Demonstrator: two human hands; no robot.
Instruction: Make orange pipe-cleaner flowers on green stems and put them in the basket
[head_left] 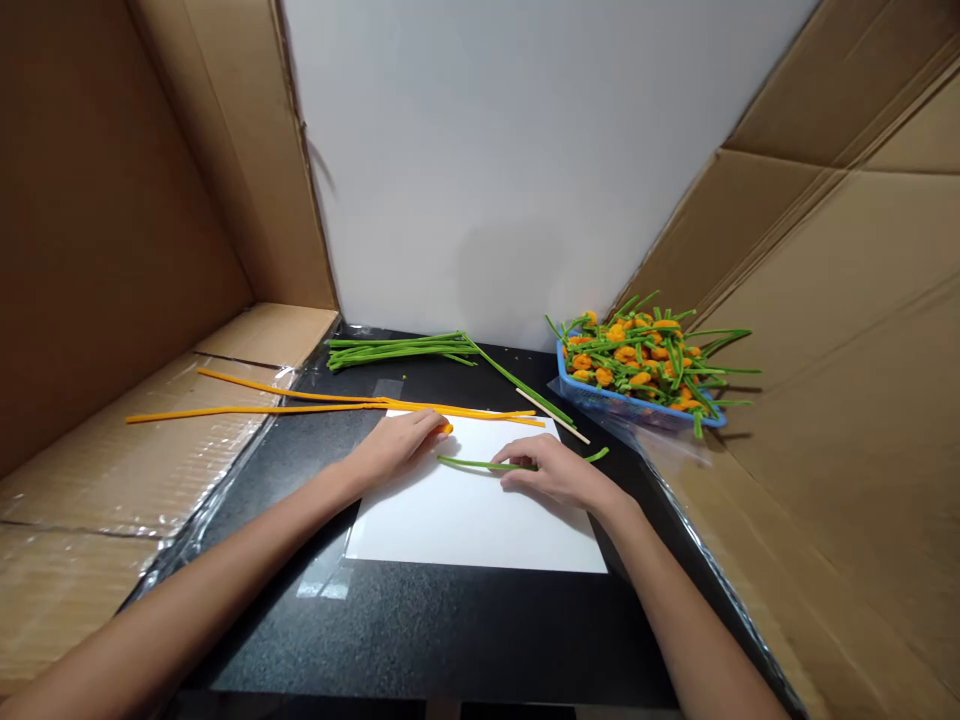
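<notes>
My left hand [409, 440] is closed round a small orange piece [448, 429], which peeks out at the fingertips over the white sheet [480, 530]. To its right, my right hand [544, 468] has its fingers closed on a thin green stem [472, 463]. One end of the stem points toward my left hand, and the other shows beyond the right hand's back. The stem's middle is hidden by the fingers. Just behind the hands, long orange strips [300, 408] lie across the sheet's back edge.
A bundle of green stems [397, 350] lies at the back of the black table [450, 640]. Beside a longer green stem [517, 380] rests a pale stick [551, 415]. At the right back, a blue basket [637, 408] holds several orange-and-green pieces. Cardboard walls flank both sides.
</notes>
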